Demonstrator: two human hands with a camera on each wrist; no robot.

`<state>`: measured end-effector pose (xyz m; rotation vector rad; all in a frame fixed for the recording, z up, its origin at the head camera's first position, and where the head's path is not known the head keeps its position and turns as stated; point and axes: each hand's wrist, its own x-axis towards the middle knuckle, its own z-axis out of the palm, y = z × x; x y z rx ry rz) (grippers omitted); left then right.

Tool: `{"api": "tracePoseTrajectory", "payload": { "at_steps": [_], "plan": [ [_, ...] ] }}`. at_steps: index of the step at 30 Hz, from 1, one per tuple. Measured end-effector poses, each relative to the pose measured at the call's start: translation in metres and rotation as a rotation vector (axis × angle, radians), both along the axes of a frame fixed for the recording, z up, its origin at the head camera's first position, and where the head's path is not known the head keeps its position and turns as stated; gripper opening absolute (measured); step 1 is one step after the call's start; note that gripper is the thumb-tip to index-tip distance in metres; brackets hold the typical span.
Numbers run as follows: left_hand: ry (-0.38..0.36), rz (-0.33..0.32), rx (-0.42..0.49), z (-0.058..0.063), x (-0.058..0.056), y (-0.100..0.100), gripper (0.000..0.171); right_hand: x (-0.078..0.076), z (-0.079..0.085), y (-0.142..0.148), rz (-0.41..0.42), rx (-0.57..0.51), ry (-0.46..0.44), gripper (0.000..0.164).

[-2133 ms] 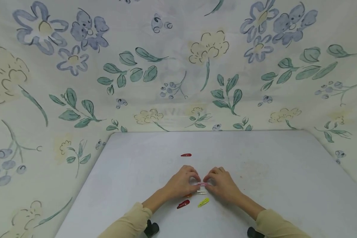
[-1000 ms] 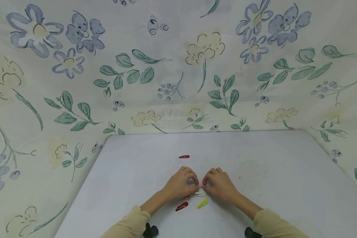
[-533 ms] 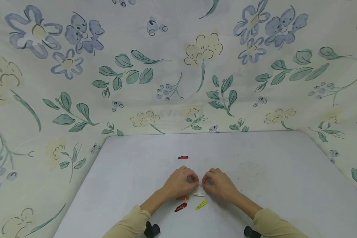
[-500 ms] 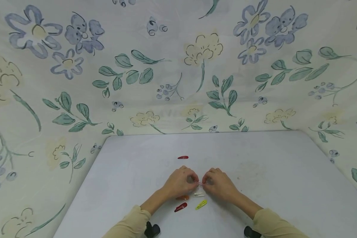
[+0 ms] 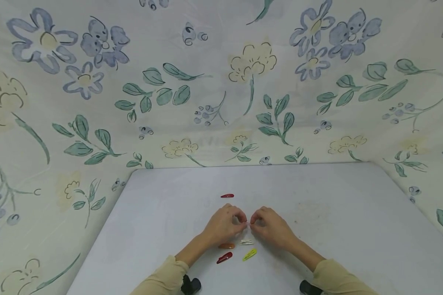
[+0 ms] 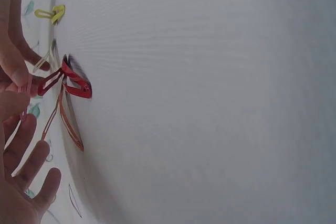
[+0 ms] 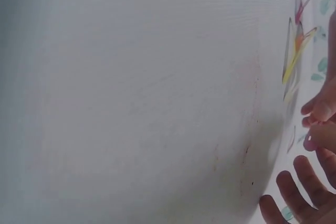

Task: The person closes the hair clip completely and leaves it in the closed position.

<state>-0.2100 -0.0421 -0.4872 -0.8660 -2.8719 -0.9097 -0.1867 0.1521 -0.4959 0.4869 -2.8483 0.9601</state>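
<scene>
A pink hair snap clip (image 5: 248, 223) spans the small gap between my two hands above the table. My left hand (image 5: 223, 224) pinches one end between thumb and index finger; my right hand (image 5: 271, 226) pinches the other end the same way. Fingertips cover most of the clip. In the left wrist view the pink clip (image 6: 24, 113) shows partly between the fingers, while the left hand's other fingers are spread. Just below the hands lie a white clip (image 5: 246, 242), an orange clip (image 5: 227, 246), a dark red clip (image 5: 224, 257) and a yellow-green clip (image 5: 249, 254).
Another red clip (image 5: 227, 196) lies alone beyond the left hand. The white table (image 5: 162, 196) meets a floral cloth (image 5: 221, 98) at the back and sides. Black objects (image 5: 190, 285) show by both forearms at the lower edge.
Both hands, still pinching the pink clip, have come a little farther from the white clip. The orange clip, earlier mostly behind the left hand, now shows fully.
</scene>
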Motion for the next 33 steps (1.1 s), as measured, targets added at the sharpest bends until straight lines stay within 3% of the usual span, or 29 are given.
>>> {"api": "tracePoseTrajectory", "payload": {
  "at_steps": [12,22,33],
  "plan": [
    [0.028,0.032,0.097,0.003,-0.005,0.001,0.006,-0.006,0.002,-0.006,-0.081,-0.123,-0.008,0.012],
    [0.04,0.123,0.32,0.001,-0.012,0.006,0.007,-0.015,0.005,-0.01,-0.134,-0.31,0.028,0.007],
    [0.046,0.19,0.43,0.003,-0.014,0.012,0.01,-0.022,0.01,-0.013,-0.18,-0.443,0.084,0.008]
  ]
}}
